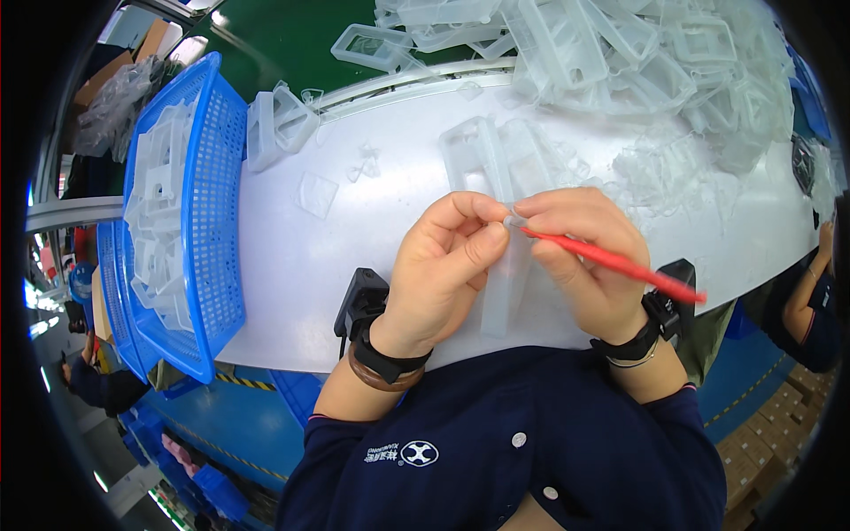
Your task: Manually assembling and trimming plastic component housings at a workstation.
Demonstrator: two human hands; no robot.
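Note:
My left hand (438, 265) is closed, thumb and forefinger pinching the edge of a translucent plastic frame (498, 305) above the white table. My right hand (589, 257) is closed round a slim red-handled tool (620, 264). The tool's tip meets the frame at my left fingertips; its exact shape is too small to make out. The frame's lower end points toward my body, and the hands hide part of it. Just beyond my fingers, more translucent frames (474, 155) lie on the table.
A blue perforated basket (215, 230) with translucent frames inside stands at the left. Two loose pieces (261, 133) lean beside it. A large heap of translucent parts (611, 53) covers the far right, with scraps (664, 168) nearer. Another person's arm (807, 296) shows at the right edge.

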